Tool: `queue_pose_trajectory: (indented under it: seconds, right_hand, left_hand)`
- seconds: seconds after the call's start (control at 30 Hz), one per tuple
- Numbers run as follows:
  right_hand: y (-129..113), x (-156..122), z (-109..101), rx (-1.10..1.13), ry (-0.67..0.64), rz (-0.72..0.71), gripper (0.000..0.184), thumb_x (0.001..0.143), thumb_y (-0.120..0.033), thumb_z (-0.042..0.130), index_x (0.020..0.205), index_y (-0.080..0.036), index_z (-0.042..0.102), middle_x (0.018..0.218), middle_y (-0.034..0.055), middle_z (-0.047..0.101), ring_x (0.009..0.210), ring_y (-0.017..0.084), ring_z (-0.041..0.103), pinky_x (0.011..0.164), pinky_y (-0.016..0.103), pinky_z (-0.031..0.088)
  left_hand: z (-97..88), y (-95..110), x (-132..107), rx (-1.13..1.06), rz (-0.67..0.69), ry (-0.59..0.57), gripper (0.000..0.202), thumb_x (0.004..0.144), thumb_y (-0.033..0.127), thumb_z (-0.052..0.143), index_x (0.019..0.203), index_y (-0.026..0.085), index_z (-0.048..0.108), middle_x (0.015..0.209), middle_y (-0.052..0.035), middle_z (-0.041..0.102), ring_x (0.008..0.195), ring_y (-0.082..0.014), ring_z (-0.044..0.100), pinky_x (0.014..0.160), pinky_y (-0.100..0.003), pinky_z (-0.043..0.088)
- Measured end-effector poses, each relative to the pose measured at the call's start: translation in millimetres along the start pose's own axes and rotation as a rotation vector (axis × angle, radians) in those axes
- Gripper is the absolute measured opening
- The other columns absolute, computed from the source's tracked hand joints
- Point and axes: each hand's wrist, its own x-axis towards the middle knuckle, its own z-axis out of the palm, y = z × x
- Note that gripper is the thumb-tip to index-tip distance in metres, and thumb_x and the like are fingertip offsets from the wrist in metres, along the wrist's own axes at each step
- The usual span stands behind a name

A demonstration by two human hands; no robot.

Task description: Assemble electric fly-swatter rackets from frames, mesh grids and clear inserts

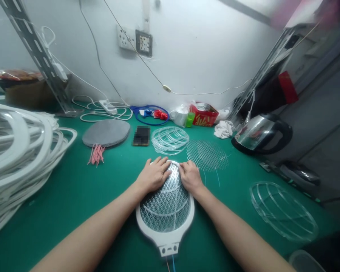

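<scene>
Item: swatter head (164, 211), one piece, lying flat at lower centre of the frame.
- Frame (145, 227): white plastic, oval, unbroken along the visible rim. The far end reaches centre frame.
- Mesh (164, 207): silver metal in a diamond pattern, seated inside the frame, with thin curved guard wires across it.
- Neck (168, 249): short white stub with two small holes, pointing to the bottom edge.
- Leads (172, 261): one red, one blue, trailing from the neck.
</scene>
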Motion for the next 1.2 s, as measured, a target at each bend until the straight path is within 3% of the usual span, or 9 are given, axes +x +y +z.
queue_pose_trajectory:
  seconds: [0.13,0.27,0.37,0.47,0.57,0.7,0.9,1.03,1.2]
  right_hand:
    - [-1.7,0.6,3.4,-0.120,0.014,-0.048,0.026,0.091,-0.024,0.036,0.089,-0.019,0.062,0.092,0.0064,0.058,0.089,0.018,0.050,0.076,0.030,0.032]
    - [-5.0,2.4,-3.2,-0.167,-0.023,-0.041,0.026,0.091,-0.024,0.035,0.089,-0.018,0.061,0.093,0.0071,0.059,0.090,0.019,0.051,0.077,0.031,0.033]
    - [-10.0,-8.6,-11.5,-0.113,-0.073,-0.069,0.033,0.092,-0.033,0.036,0.112,-0.018,0.057,0.116,0.0111,0.056,0.107,0.022,0.048,0.087,0.035,0.034]
    - [-15.3,-29.9,-10.5,-0.075,-0.096,-0.133,0.051,0.091,-0.042,0.035,0.134,-0.015,0.039,0.140,0.0133,0.037,0.128,0.026,0.031,0.098,0.042,0.028]
    - [-17.9,-44.7,-1.1,-0.040,-0.106,-0.103,0.051,0.093,-0.039,0.030,0.137,-0.013,0.036,0.142,0.0117,0.035,0.132,0.025,0.025,0.101,0.043,0.026]
    - [-18.4,-46.1,1.5,-0.010,-0.035,-0.045,0.046,0.093,-0.031,0.028,0.135,-0.013,0.038,0.139,0.0111,0.040,0.130,0.023,0.030,0.102,0.042,0.026]
    - [-40.2,-76.9,-18.0,0.014,-0.026,-0.261,0.042,0.093,-0.027,0.030,0.129,-0.013,0.046,0.138,0.0116,0.041,0.129,0.025,0.031,0.104,0.045,0.019]
    - [-55.3,-106.5,-14.6,0.120,-0.135,-0.281,0.043,0.090,-0.017,0.029,0.130,-0.013,0.045,0.134,0.0103,0.046,0.126,0.022,0.035,0.103,0.039,0.023]
    - [-57.6,-110.5,-6.9,0.134,-0.114,-0.240,0.046,0.088,-0.015,0.032,0.132,-0.014,0.043,0.134,0.0090,0.046,0.127,0.022,0.033,0.105,0.039,0.020]
  left_hand:
    - [12.5,-3.8,1.6,0.046,0.071,0.042,0.048,0.090,0.047,0.025,0.131,0.028,0.043,0.141,-0.0066,0.040,0.129,-0.0275,0.033,0.102,-0.054,0.022]
    - [11.9,-5.5,1.4,0.085,0.093,0.096,0.047,0.090,0.048,0.025,0.129,0.029,0.045,0.139,-0.0062,0.043,0.126,-0.0286,0.036,0.099,-0.056,0.025]
    - [10.0,-2.8,-1.3,0.089,0.091,0.091,0.048,0.090,0.048,0.024,0.129,0.028,0.044,0.140,-0.0069,0.042,0.128,-0.0298,0.035,0.099,-0.058,0.025]
    - [11.6,-2.2,-2.4,0.079,0.084,0.072,0.049,0.091,0.047,0.024,0.131,0.026,0.043,0.141,-0.0073,0.040,0.130,-0.0299,0.032,0.101,-0.058,0.023]
    - [15.3,-4.3,0.4,0.076,0.088,0.085,0.049,0.091,0.046,0.024,0.132,0.026,0.043,0.142,-0.0067,0.039,0.130,-0.0295,0.031,0.102,-0.057,0.021]
    - [9.9,-2.4,1.9,0.061,0.103,0.152,0.050,0.090,0.047,0.028,0.132,0.024,0.042,0.141,-0.0088,0.040,0.130,-0.0279,0.033,0.104,-0.054,0.019]
    - [-5.3,19.6,-43.4,0.066,0.005,0.281,0.046,0.090,0.029,0.032,0.134,0.017,0.038,0.143,-0.0124,0.035,0.131,-0.0251,0.031,0.106,-0.048,0.022]
    - [11.1,30.9,-76.6,0.060,-0.060,0.203,0.047,0.090,0.023,0.027,0.134,0.013,0.035,0.139,-0.0153,0.040,0.129,-0.0257,0.034,0.104,-0.047,0.025]
    - [23.0,32.4,-79.8,0.134,-0.069,0.258,0.046,0.089,0.021,0.028,0.135,0.017,0.035,0.141,-0.0139,0.038,0.131,-0.0277,0.031,0.106,-0.051,0.016]
